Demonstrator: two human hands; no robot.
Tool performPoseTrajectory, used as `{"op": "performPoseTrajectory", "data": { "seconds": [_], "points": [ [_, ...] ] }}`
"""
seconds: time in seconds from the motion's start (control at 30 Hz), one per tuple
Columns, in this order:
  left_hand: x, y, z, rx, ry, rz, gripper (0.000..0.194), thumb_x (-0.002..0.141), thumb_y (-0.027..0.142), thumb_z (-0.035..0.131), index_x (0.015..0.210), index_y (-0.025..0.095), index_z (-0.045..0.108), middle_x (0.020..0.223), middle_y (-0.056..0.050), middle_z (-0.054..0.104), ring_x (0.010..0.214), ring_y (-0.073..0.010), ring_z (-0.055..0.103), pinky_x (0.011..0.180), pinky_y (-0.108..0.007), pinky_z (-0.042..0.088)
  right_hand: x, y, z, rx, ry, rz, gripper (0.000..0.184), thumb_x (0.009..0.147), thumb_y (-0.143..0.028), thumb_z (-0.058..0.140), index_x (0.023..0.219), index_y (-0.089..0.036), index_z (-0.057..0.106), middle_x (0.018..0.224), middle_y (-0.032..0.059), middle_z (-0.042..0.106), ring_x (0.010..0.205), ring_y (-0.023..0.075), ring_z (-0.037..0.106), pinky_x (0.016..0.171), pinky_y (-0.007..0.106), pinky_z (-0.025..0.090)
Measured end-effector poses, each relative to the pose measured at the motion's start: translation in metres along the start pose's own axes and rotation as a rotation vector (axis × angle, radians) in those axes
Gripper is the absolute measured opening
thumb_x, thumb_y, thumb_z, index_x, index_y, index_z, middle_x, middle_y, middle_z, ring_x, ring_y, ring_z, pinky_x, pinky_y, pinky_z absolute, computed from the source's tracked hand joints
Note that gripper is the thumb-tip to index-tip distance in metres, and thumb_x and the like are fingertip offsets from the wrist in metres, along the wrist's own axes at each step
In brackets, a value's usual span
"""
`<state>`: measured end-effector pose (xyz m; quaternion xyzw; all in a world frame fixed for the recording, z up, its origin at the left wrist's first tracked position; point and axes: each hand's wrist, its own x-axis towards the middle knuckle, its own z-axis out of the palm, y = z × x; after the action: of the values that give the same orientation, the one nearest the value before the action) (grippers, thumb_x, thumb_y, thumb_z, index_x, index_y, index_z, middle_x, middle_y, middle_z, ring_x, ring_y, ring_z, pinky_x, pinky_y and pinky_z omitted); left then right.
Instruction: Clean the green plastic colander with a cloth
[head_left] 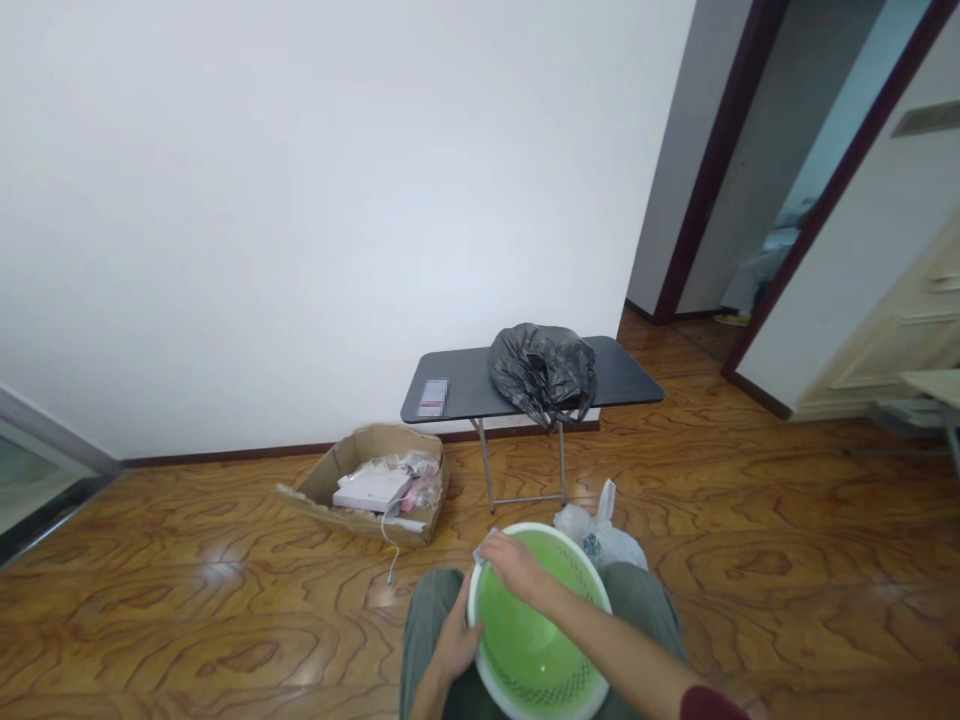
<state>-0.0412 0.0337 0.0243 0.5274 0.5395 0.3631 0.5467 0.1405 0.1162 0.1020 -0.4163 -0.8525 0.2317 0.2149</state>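
Note:
A round plastic colander (525, 645), green inside with a white rim and rows of small holes, rests on my lap between my knees. My left hand (459, 640) grips its left side, thumb over the rim and fingers around the outside. At the upper left of the rim, my right hand (511, 565) is closed on a small pale cloth (483, 545) pressed against the edge. My right forearm crosses over the colander's opening and hides part of the inside. Most of the cloth is covered by my fingers.
A low black folding table (469, 372) by the white wall bears a black plastic bag (541, 370) and a small blurred packet (433, 397). An open cardboard box (330, 470) with a white box and wrappings lies left on the wood floor. A white plastic bag (611, 540) sits beyond my right knee.

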Motion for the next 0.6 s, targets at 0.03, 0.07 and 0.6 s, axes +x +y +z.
{"op": "performPoseTrajectory", "data": {
  "seconds": [0.03, 0.07, 0.6],
  "points": [
    [0.000, 0.000, 0.000, 0.001, 0.001, -0.004, 0.096, 0.073, 0.041, 0.075, 0.160, 0.020, 0.040, 0.166, -0.009, 0.041, 0.158, -0.0345, 0.027, 0.133, -0.047, 0.014, 0.000, 0.000, 0.001, 0.012, 0.008, -0.006, 0.036, 0.087, -0.008, 0.052, 0.106, -0.022, 0.079, 0.109, 0.0031, 0.081, 0.106, 0.0184, 0.070, 0.105, 0.027, 0.049],
    [-0.001, 0.000, 0.000, 0.003, 0.003, -0.008, 0.096, 0.073, 0.040, 0.075, 0.159, 0.021, 0.040, 0.166, -0.009, 0.042, 0.158, -0.0346, 0.028, 0.133, -0.048, 0.015, -0.001, 0.002, 0.001, 0.026, 0.022, -0.006, 0.036, 0.087, -0.007, 0.053, 0.107, -0.022, 0.079, 0.110, 0.0035, 0.081, 0.107, 0.0189, 0.070, 0.105, 0.027, 0.049],
    [0.002, -0.006, -0.002, 0.047, 0.017, -0.050, 0.096, 0.071, 0.026, 0.071, 0.161, 0.018, 0.037, 0.169, -0.009, 0.037, 0.159, -0.0338, 0.025, 0.133, -0.045, 0.013, -0.098, 0.106, -0.040, 0.103, 0.335, 0.529, 0.038, 0.088, -0.018, 0.044, 0.110, -0.017, 0.076, 0.114, 0.0120, 0.079, 0.111, 0.0245, 0.072, 0.105, 0.042, 0.053]
  ]
}}
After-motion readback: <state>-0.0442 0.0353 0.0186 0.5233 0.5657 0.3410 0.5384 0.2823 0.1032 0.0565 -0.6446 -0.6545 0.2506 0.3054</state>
